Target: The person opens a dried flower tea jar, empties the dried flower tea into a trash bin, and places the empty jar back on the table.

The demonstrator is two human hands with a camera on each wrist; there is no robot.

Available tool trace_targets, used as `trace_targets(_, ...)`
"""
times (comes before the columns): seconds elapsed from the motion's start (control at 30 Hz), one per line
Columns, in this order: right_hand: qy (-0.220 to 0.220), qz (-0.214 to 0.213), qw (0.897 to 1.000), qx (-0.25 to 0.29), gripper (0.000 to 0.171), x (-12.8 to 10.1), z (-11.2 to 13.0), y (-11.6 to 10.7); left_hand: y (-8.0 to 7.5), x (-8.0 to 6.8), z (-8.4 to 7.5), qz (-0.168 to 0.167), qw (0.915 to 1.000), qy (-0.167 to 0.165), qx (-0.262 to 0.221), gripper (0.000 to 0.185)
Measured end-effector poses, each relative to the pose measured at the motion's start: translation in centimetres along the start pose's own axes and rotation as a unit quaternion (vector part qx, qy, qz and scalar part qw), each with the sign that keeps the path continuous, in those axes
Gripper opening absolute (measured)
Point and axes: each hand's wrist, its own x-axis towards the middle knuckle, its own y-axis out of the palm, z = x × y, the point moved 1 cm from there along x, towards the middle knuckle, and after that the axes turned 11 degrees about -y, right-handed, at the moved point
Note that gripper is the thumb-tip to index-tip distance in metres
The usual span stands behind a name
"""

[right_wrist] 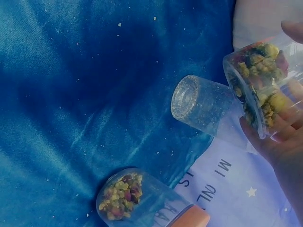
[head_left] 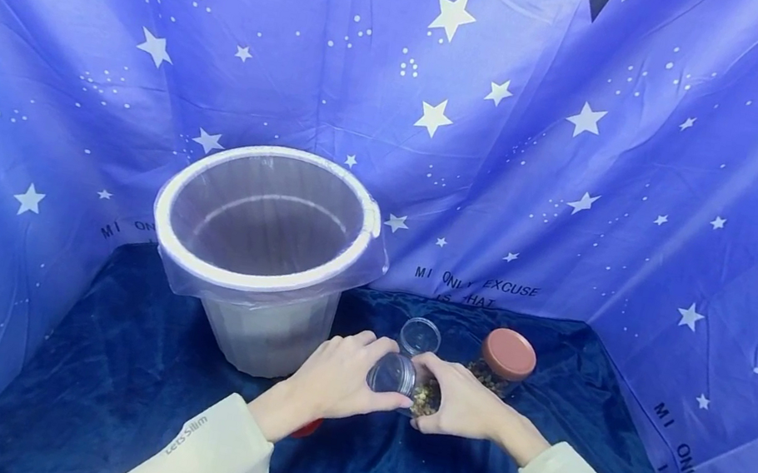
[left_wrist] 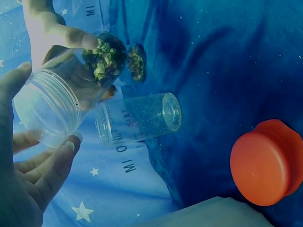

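A clear plastic jar (head_left: pixel 425 399) with dried flowers gathered at its base lies tilted on its side between both hands. My left hand (head_left: pixel 341 375) curls its fingers and thumb round the ridged, threaded end (left_wrist: pixel 52 106). Gripping the flower-filled end is my right hand (head_left: pixel 471 403), thumb and fingers on opposite sides of the wall. Yellowish buds and reddish petals (right_wrist: pixel 265 66) show through the plastic in the right wrist view. Just behind the hands stands another clear jar (head_left: pixel 421 335), with only tiny specks on its base in the left wrist view.
To the right stands a jar with a pinkish-orange lid (head_left: pixel 509 354) and dried flowers inside. A large pale bin (head_left: pixel 266 335) lined with a clear bag is at the back left. Orange-red lids (left_wrist: pixel 262 165) lie on the blue cloth (head_left: pixel 118 377), mostly behind my left wrist in the head view.
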Motion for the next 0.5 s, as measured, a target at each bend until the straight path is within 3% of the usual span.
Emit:
trace_targets(0.23,-0.003,0.003,1.000,0.003,0.064,0.08,0.07,0.15,0.08,0.04,-0.17,0.023,0.9968,-0.066,-0.040,0.058)
trace_targets(0.5,0.014,0.003,1.000,-0.002,0.064,0.21,0.14,0.13,0.32,0.23,-0.21,0.043,0.9853,-0.137,-0.092,0.057)
